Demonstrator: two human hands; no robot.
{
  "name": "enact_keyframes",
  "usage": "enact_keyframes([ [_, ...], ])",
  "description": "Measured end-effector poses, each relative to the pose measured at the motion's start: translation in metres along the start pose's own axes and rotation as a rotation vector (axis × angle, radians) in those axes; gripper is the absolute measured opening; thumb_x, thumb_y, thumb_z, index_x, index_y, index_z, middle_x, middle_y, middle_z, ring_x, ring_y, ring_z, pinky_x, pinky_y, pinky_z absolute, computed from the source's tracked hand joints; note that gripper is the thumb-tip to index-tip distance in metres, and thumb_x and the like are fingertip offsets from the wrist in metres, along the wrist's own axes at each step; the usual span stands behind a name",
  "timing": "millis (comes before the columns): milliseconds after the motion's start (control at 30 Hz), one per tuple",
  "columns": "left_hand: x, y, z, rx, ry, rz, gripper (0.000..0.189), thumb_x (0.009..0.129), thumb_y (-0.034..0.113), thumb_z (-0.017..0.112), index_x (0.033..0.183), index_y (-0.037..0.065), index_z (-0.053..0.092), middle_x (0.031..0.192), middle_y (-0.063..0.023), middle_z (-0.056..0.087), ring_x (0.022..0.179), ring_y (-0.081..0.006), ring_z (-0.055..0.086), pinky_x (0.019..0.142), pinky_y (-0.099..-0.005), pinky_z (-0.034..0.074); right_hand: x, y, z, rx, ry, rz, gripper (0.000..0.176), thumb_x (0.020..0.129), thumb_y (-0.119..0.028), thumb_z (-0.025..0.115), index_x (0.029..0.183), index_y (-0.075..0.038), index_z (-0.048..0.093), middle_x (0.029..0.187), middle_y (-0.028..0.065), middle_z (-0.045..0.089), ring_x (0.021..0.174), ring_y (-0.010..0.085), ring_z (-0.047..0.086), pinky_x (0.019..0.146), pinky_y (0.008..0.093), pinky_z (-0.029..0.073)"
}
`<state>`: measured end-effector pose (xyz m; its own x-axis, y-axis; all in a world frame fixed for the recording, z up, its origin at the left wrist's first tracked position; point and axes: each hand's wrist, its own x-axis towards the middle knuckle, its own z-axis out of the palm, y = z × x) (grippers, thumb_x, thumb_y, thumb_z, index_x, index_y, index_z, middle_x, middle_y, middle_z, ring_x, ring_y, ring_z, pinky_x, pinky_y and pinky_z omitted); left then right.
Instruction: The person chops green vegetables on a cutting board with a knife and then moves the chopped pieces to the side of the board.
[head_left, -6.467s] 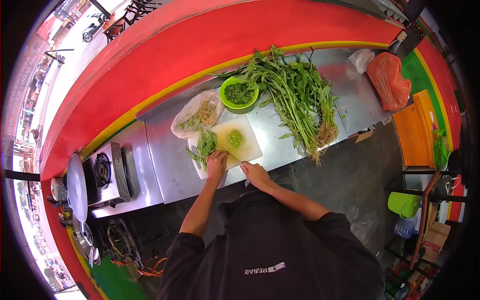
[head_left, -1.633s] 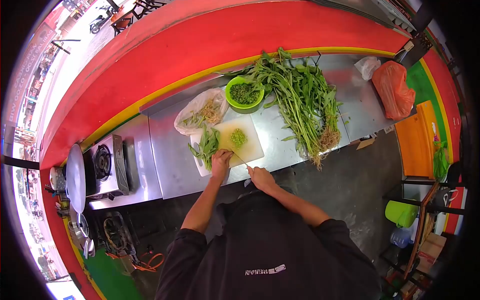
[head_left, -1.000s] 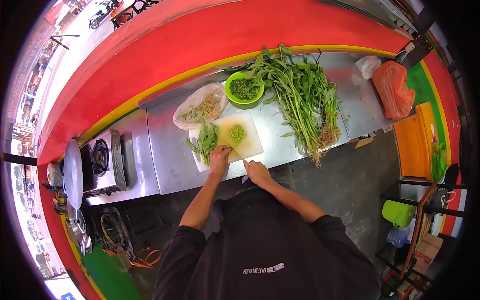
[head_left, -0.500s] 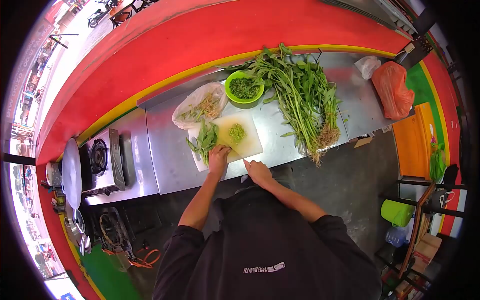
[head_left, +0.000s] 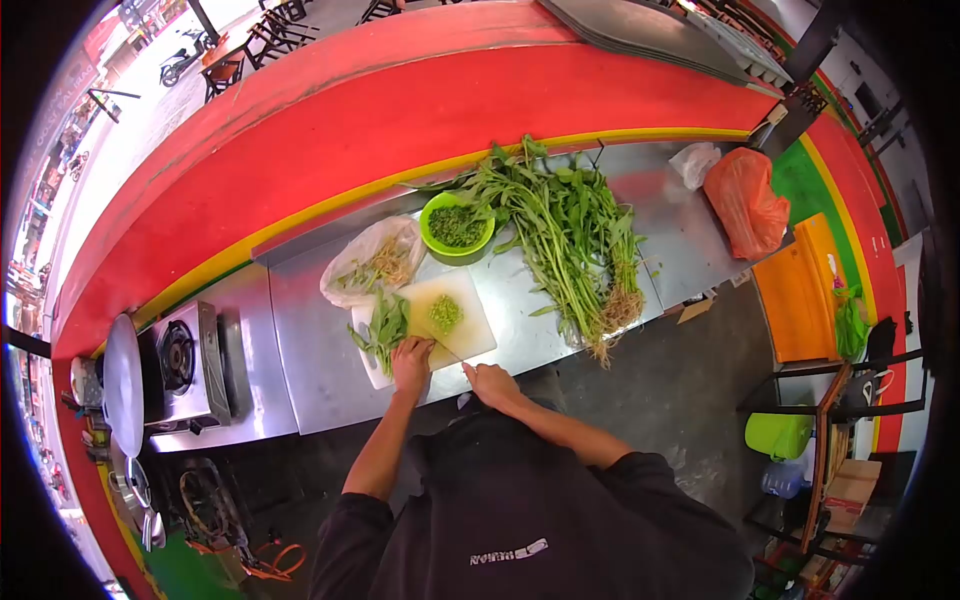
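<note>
My left hand (head_left: 411,364) is closed on the green leafy stems (head_left: 386,325) at the left side of a white cutting board (head_left: 475,318). In my right hand (head_left: 490,383) is the handle of a knife (head_left: 449,352), its thin blade pointing up and left over the board's front part. Chopped greens (head_left: 445,313) lie in a small heap near the board's middle. Behind the board, a green bowl (head_left: 457,256) holds more chopped greens, and a clear plastic bag (head_left: 345,272) contains roots and stems.
A large bunch of leafy stems (head_left: 560,235) with roots lies right of the bowl. Farther right are a white bag (head_left: 694,163) and a red plastic bag (head_left: 745,205). A gas stove (head_left: 201,362) stands at the left, below the red wall (head_left: 400,110).
The whole view has shifted, so the counter and both hands appear lower and farther left. My hands keep nearly the same places at the board, still holding the stems and knife.
</note>
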<state>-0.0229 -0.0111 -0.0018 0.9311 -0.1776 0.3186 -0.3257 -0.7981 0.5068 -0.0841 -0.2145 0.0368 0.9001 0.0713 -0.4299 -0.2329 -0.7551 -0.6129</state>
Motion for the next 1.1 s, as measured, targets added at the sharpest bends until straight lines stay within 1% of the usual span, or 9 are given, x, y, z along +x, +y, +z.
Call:
enact_keyframes([
  [100, -0.002, -0.002, 0.003, 0.007, -0.012, 0.0, 0.012, 0.09, 0.018, 0.071, 0.099, 0.014, 0.077, 0.096, -0.0013, 0.069, 0.095, -0.024, 0.065, 0.083, -0.0415, 0.044, 0.002, -0.001, -0.003, -0.028, -0.002, -0.005, 0.07, 0.109, -0.053, 0.035, 0.092, 0.005, 0.071, 0.092, 0.0334, 0.07, 0.093, 0.0516, 0.068, 0.086, 0.0586, 0.053],
  [400, 0.002, -0.004, 0.001, -0.021, -0.016, 0.001, 0.01, 0.088, 0.017, 0.073, 0.097, 0.015, 0.078, 0.094, -0.0009, 0.068, 0.094, -0.0245, 0.064, 0.082, -0.0418, 0.044, 0.006, -0.003, -0.009, 0.011, 0.02, 0.041, 0.073, 0.109, -0.052, 0.033, 0.09, 0.006, 0.071, 0.092, 0.0341, 0.07, 0.093, 0.0523, 0.068, 0.087, 0.0589, 0.053],
  [467, 0.003, -0.004, 0.001, -0.025, -0.019, 0.008, 0.01, 0.088, 0.017, 0.073, 0.097, 0.016, 0.078, 0.094, -0.0007, 0.068, 0.094, -0.0245, 0.065, 0.082, -0.0417, 0.044, 0.011, 0.003, -0.005, 0.013, -0.01, 0.027, 0.074, 0.109, -0.053, 0.033, 0.091, 0.007, 0.071, 0.093, 0.0348, 0.07, 0.094, 0.0528, 0.068, 0.088, 0.0589, 0.052],
  [567, 0.004, -0.005, 0.002, -0.019, -0.024, 0.022, 0.009, 0.088, 0.017, 0.073, 0.096, 0.016, 0.077, 0.094, -0.0007, 0.069, 0.093, -0.0245, 0.065, 0.082, -0.0413, 0.043, 0.009, 0.004, -0.004, 0.029, 0.013, 0.021, 0.074, 0.109, -0.054, 0.033, 0.091, 0.007, 0.071, 0.093, 0.0347, 0.07, 0.094, 0.0532, 0.067, 0.089, 0.059, 0.052],
  [700, 0.005, -0.005, 0.004, -0.018, -0.02, 0.017, 0.009, 0.088, 0.017, 0.073, 0.096, 0.016, 0.077, 0.094, -0.0006, 0.069, 0.093, -0.0243, 0.065, 0.082, -0.0407, 0.043, 0.006, 0.002, -0.009, 0.028, -0.007, 0.055, 0.074, 0.108, -0.055, 0.034, 0.092, 0.007, 0.071, 0.094, 0.035, 0.069, 0.096, 0.0535, 0.067, 0.089, 0.0591, 0.052],
  [900, 0.003, -0.006, 0.006, -0.005, -0.011, 0.039, 0.009, 0.089, 0.016, 0.072, 0.096, 0.016, 0.077, 0.095, -0.0006, 0.069, 0.094, -0.0241, 0.064, 0.081, -0.0407, 0.044, 0.001, 0.004, -0.008, 0.057, 0.001, 0.067, 0.07, 0.108, -0.053, 0.036, 0.094, 0.006, 0.071, 0.098, 0.0358, 0.069, 0.099, 0.0532, 0.066, 0.092, 0.0585, 0.051],
  [1000, 0.003, -0.004, 0.001, 0.008, -0.014, 0.051, 0.008, 0.089, 0.016, 0.072, 0.096, 0.014, 0.076, 0.095, -0.0013, 0.069, 0.094, -0.0247, 0.065, 0.081, -0.042, 0.045, -0.003, 0.013, -0.004, 0.028, 0.0, -0.029, 0.07, 0.109, -0.049, 0.035, 0.096, 0.01, 0.07, 0.093, 0.0337, 0.069, 0.092, 0.0534, 0.067, 0.089, 0.0572, 0.053],
  [1033, 0.004, -0.005, 0.001, -0.001, -0.022, 0.062, 0.008, 0.089, 0.016, 0.073, 0.096, 0.013, 0.076, 0.095, -0.0021, 0.069, 0.094, -0.0255, 0.065, 0.082, -0.0432, 0.046, -0.005, 0.014, -0.005, 0.013, -0.033, -0.024, 0.068, 0.11, -0.047, 0.033, 0.099, 0.009, 0.07, 0.095, 0.0322, 0.07, 0.092, 0.0527, 0.067, 0.089, 0.0579, 0.053],
  [1100, 0.004, -0.008, 0.0, 0.01, -0.056, 0.059, 0.008, 0.091, 0.014, 0.072, 0.098, 0.012, 0.076, 0.096, -0.0028, 0.069, 0.097, -0.0268, 0.065, 0.084, -0.0425, 0.047, -0.006, 0.014, -0.005, 0.033, -0.036, -0.045, 0.069, 0.108, -0.053, 0.037, 0.096, 0.003, 0.075, 0.095, 0.0338, 0.07, 0.095, 0.051, 0.068, 0.092, 0.0562, 0.052],
])
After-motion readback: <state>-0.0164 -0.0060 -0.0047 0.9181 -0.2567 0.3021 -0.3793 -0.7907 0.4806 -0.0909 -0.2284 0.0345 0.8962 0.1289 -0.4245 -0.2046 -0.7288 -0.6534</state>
